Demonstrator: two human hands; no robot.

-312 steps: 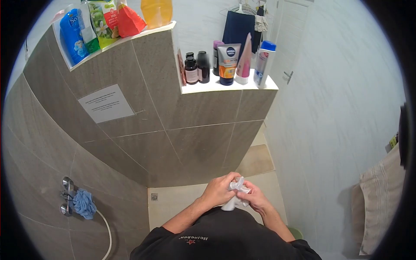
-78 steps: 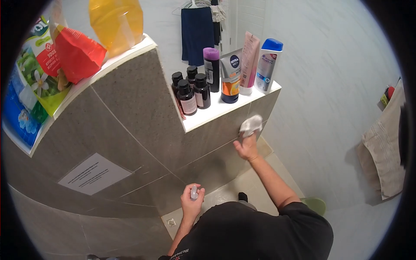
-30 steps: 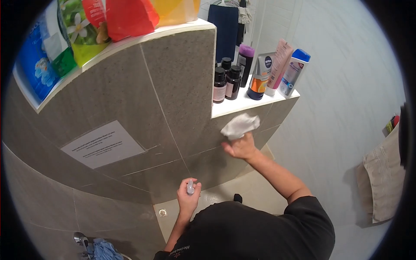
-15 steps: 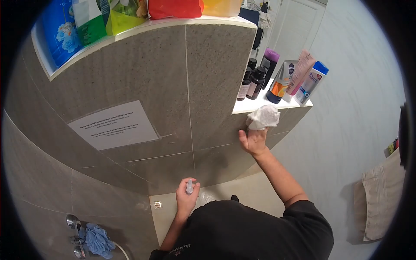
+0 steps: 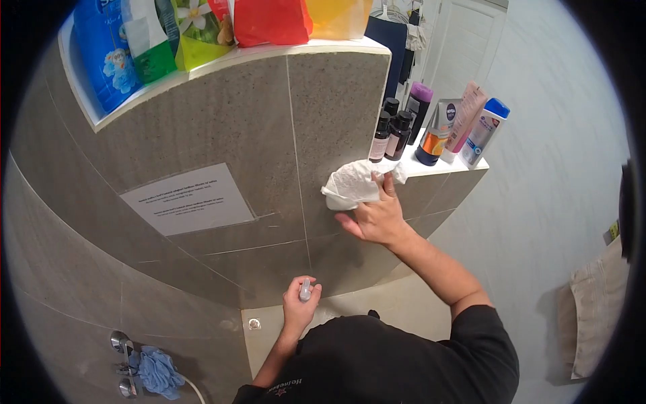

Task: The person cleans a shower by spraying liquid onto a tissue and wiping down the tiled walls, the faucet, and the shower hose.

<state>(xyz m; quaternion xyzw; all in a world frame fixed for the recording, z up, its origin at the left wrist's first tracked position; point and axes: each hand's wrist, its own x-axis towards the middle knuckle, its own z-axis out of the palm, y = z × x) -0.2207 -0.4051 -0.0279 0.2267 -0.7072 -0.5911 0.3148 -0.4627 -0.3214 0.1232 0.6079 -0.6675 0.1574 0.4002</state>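
Note:
My right hand (image 5: 379, 217) presses a crumpled white cloth (image 5: 352, 186) flat against the grey tiled wall (image 5: 269, 128), just below and left of the lower ledge. The thumb sticks out to the left and the fingers lie over the cloth, which spreads toward the ledge's edge. Down in front of my body, my left hand (image 5: 298, 311) is closed around a small translucent bottle (image 5: 305, 290). Only the bottle's upper end shows; the rest is hidden in the fingers. It is held apart from the wall.
Several dark bottles (image 5: 398, 137) and tubes, with a white shampoo bottle (image 5: 484, 135), stand on the lower ledge (image 5: 431, 168). Colourful refill pouches (image 5: 108, 60) line the upper shelf. A printed notice (image 5: 188, 200) is on the wall. A blue shower puff (image 5: 159, 372) hangs by the tap.
My right hand has moved left along the wall with the cloth, from under the ledge's middle to beside its left end. The cloth is now more spread out. My left hand keeps the bottle.

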